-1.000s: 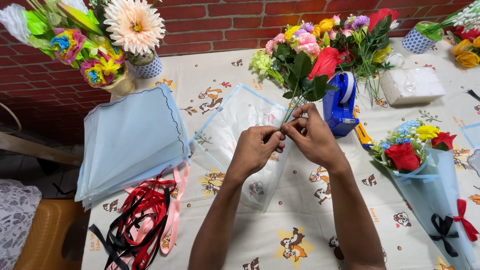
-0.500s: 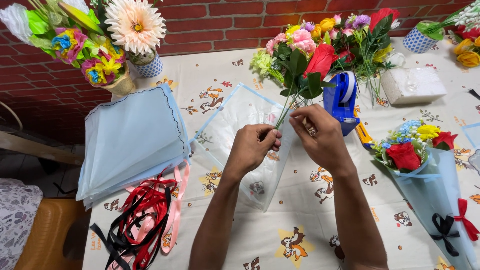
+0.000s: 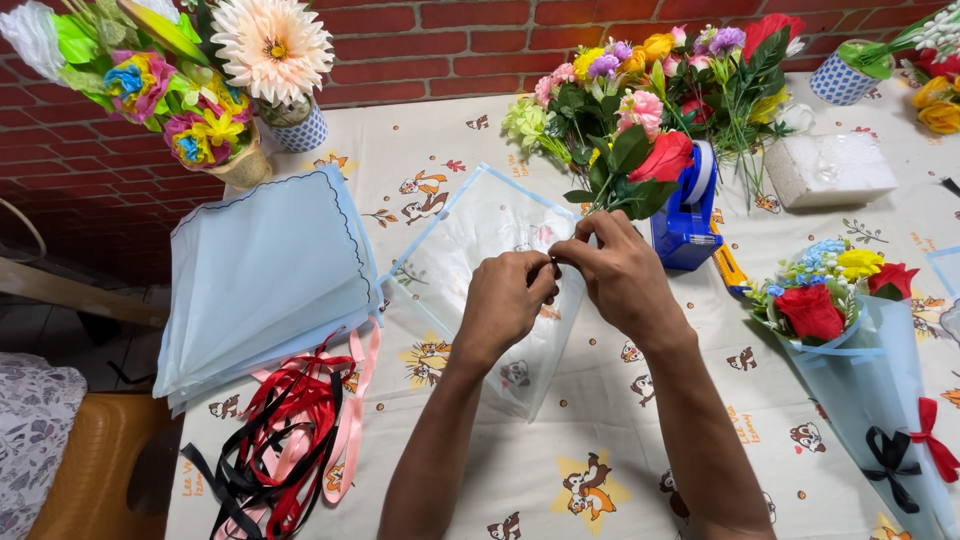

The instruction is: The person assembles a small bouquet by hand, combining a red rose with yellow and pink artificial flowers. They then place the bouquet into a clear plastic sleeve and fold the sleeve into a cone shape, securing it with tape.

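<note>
My left hand (image 3: 510, 300) and my right hand (image 3: 610, 270) meet above a clear plastic wrapping sheet with a light blue edge (image 3: 470, 240) that lies on the table. Both pinch the stems of a small bunch of artificial flowers (image 3: 640, 160), with a red rose and a pink bloom among green leaves. The bunch points up and away from me, its heads next to a blue tape dispenser (image 3: 685, 215).
A stack of light blue wrapping sheets (image 3: 260, 280) lies left, with red, pink and black ribbons (image 3: 295, 430) below it. A finished wrapped bouquet (image 3: 850, 340) lies right. More artificial flowers (image 3: 680, 70), a white foam block (image 3: 825, 170) and flower pots (image 3: 270, 70) stand along the brick wall.
Both hands have shifted slightly along the stems, and the flower bunch has tilted a little. Everything else on the table is where it was.
</note>
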